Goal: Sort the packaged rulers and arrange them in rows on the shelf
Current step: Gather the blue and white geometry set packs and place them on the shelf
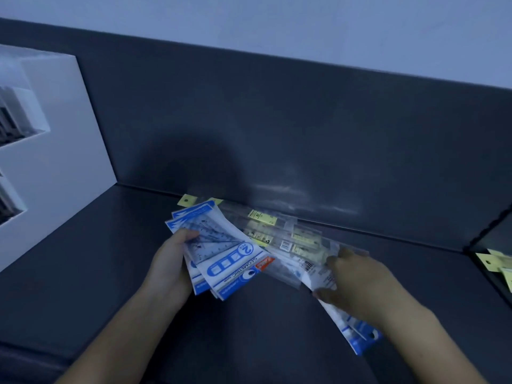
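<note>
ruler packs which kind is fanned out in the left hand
The blue-and-white packs, gripped in a fan by the left hand. The clear packs with yellow labels lie flat on the shelf against the back wall.

The bare left arm (105, 336) comes up from the bottom left, and the left hand (170, 263) grips a fan of blue and white plastic ruler packs (221, 259), with its thumb (189, 234) on top and the other fingers hidden under them. The bare right arm (432, 342) comes up from the bottom right. The right hand (357, 278) is turned palm down, and its curled fingers hold one long blue and white plastic ruler pack (357, 336).
</note>
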A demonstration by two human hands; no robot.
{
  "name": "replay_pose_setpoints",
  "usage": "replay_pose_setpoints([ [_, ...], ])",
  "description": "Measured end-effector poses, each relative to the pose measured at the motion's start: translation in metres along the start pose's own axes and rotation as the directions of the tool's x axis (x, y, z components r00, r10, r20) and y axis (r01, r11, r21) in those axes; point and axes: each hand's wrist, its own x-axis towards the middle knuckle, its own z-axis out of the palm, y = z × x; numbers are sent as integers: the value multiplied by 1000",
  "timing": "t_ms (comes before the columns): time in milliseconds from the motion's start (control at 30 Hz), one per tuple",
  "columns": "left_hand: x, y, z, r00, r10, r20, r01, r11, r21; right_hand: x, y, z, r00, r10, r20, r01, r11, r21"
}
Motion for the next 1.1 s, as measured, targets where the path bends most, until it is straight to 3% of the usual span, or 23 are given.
replay_pose_setpoints([
  [233,-3,0,2,999,-32,-15,32,999,24,4,9,6,966,-117,-230,89,987,-131],
  [367,-3,0,1,999,-46,-11,46,999,28,14,33,5,844,-40,-535,84,995,58],
  [500,-2,-2,1,999,-32,-15,33,999,42,14,35,-3,733,87,-674,192,925,328],
  [533,-1,-3,1,1000,-17,-16,18,998,59,13,33,-8,738,153,-658,233,857,460],
  [567,0,-4,0,1000,-2,-19,3,997,81,14,30,-12,762,220,-609,290,724,625],
  [633,0,-5,1,999,22,30,-26,989,145,14,14,-20,851,299,-433,361,267,894],
  [667,-1,-5,2,995,26,94,-42,984,171,14,0,-23,896,291,-336,335,54,941],
  [700,-4,-5,4,984,16,175,-51,979,198,14,-16,-23,924,261,-278,307,-77,949],
  [733,-6,-5,6,967,2,254,-66,968,242,15,-34,-20,943,204,-263,290,-115,950],
  [767,-8,-5,7,948,1,317,-96,954,284,16,-51,-15,949,132,-288,298,-71,952],
  [833,-10,-9,9,936,65,346,-175,939,297,20,-74,-3,914,10,-406,391,247,887],
  [900,-9,-10,8,963,153,223,-212,938,274,24,-71,4,835,-48,-548,478,557,679],
  [933,-8,-10,6,973,169,154,-205,943,260,23,-61,0,819,-54,-571,467,641,609],
  [1000,-5,-7,2,983,172,65,-182,960,215,20,-33,-1,882,-77,-465,333,799,500],
  [1033,-4,-5,1,985,171,35,-174,967,187,18,-16,1,930,-90,-357,234,892,387],
  [1100,-4,-3,-1,985,175,2,-173,974,148,14,12,9,993,-52,-108,73,978,196],
])
